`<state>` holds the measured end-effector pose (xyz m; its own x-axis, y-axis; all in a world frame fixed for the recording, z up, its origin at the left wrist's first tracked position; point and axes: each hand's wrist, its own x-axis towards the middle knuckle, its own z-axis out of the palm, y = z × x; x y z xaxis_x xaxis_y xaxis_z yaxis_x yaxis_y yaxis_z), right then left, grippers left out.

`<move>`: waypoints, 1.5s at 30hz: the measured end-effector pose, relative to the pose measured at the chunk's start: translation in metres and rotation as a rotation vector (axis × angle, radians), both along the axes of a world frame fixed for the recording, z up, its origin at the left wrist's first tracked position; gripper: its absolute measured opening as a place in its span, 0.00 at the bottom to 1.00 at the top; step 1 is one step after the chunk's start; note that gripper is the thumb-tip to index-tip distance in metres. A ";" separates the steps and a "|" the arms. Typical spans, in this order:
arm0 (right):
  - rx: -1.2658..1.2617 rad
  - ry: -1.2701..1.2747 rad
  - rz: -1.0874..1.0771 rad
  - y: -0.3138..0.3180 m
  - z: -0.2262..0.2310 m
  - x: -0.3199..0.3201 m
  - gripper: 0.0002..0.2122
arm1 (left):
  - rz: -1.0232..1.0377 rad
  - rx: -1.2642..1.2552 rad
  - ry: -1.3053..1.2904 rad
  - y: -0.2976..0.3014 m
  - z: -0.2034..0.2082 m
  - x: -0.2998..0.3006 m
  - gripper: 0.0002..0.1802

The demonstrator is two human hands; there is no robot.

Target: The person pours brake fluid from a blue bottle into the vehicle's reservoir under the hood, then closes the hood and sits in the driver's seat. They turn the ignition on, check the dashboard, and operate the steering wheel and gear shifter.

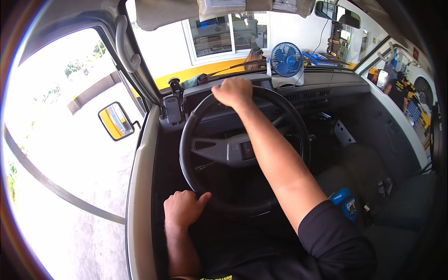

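A large black steering wheel [185, 156] with a grey centre pad stands in front of me. My right hand [233, 92] is closed over the top of its rim, and that bare arm reaches across the wheel from the lower right. At the lower left of the rim, my left hand [183, 208] is closed, its thumb resting along the rim; its fingertips are hidden. Behind the rim, my right hand and wrist cover part of the instrument panel.
A blue fan [286, 59] stands on the dashboard, right of a phone holder [172, 108]. A side mirror [115, 121] is outside the left window. A blue bottle [344, 203] lies by the right seat. Through the right window a person [397, 89] in dark clothes appears.
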<state>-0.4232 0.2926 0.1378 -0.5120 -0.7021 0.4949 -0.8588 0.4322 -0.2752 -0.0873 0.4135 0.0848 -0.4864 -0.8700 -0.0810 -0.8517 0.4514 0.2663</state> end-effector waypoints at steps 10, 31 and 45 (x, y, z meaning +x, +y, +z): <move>-0.110 0.259 0.800 0.066 -0.129 0.213 0.27 | -0.515 -0.387 0.412 -0.047 0.137 -0.109 0.21; -0.263 0.215 -0.279 0.087 -0.041 -0.101 0.34 | -0.295 0.002 0.041 0.020 0.000 -0.002 0.27; -0.307 0.321 0.780 -0.003 -0.081 0.173 0.39 | -0.472 -0.320 1.091 -0.014 0.068 -0.018 0.10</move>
<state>-0.2502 0.2894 0.0567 0.2507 -0.6057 0.7552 -0.9329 -0.3596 0.0213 -0.1053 0.3993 0.1527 -0.4379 -0.4963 0.7496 0.0119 0.8305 0.5568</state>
